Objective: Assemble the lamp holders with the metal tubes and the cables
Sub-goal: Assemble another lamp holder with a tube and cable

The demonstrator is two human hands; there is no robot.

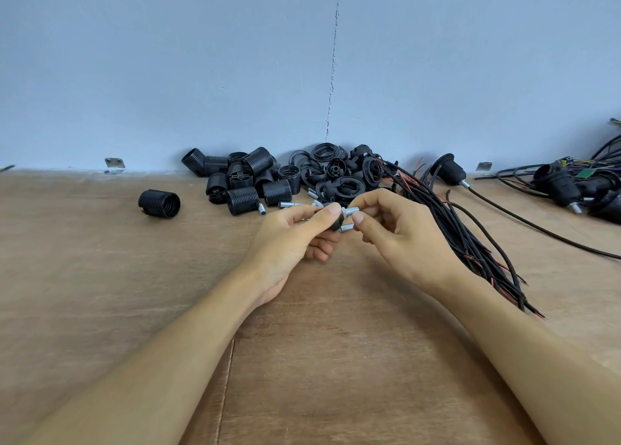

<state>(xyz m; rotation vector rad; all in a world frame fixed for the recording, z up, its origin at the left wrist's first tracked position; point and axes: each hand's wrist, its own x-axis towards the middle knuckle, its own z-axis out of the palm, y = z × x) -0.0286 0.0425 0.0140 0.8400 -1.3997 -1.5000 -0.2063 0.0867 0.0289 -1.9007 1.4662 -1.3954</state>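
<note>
My left hand (295,234) grips a small black lamp holder cap (337,223), mostly hidden by the thumb and fingers. My right hand (400,233) pinches a short metal tube (349,211) whose end meets the cap. A second metal tube (346,228) pokes out just below, between the two hands. Behind the hands lies a heap of black threaded lamp holder bodies (248,179) and caps (339,172), with loose metal tubes (289,204) in front of it. A bundle of black and red cables (470,239) runs from the heap towards the right under my right wrist.
A single lamp holder body (159,203) lies apart at the left. An assembled holder with tube and cable (450,170) lies at the right, with more assembled ones (571,186) at the far right. The wooden table (100,276) ends at a blue wall.
</note>
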